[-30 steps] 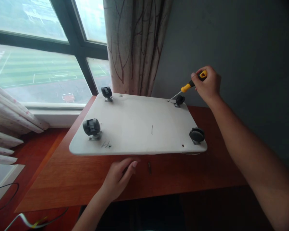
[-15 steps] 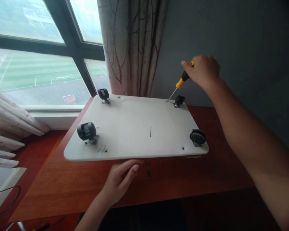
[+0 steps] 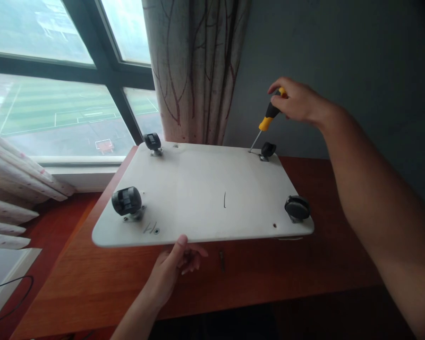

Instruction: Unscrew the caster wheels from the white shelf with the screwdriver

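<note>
A white board (image 3: 198,189) with rounded corners lies on the wooden table, its black swivel casters pointing up. My right hand (image 3: 292,100) grips the top of a yellow-and-black screwdriver (image 3: 270,113) above the far right side. The tilted shaft runs down to a hole at the far edge, beside the far right caster (image 3: 268,150); the tip's seating is too small to make out. At the near edge, my left hand (image 3: 175,264) touches the board with its thumb. Its index finger stretches right, the other fingers are loosely bent below the edge, and I see nothing held.
A small dark metal piece (image 3: 222,260) lies on the wooden table (image 3: 269,269) near the front. Other casters stand at the near left (image 3: 127,202), far left (image 3: 152,141) and near right (image 3: 297,208). A curtain (image 3: 194,71) and grey wall stand behind; a window is left.
My right fingers have shifted their hold on the screwdriver handle, the index finger now lifted over it. The left thumb has moved up onto the board's edge. The board appears slightly lower in view.
</note>
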Motion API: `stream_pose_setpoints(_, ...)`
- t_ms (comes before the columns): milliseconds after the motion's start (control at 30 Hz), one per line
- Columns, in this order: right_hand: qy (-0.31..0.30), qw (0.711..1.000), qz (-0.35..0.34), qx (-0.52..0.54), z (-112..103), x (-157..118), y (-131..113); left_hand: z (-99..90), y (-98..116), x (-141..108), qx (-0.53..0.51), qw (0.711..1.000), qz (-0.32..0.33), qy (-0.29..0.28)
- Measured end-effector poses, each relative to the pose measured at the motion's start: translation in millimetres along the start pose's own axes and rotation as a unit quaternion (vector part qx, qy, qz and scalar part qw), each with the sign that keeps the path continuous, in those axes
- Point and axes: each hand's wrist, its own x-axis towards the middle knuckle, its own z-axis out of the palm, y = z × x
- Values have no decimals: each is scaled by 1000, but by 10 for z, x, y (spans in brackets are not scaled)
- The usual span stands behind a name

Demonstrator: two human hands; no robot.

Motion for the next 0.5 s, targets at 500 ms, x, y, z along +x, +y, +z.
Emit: stream_pose_setpoints(500,-103,992,59,-48,-135,119,-116,-17,-29,8,42,999,13,20)
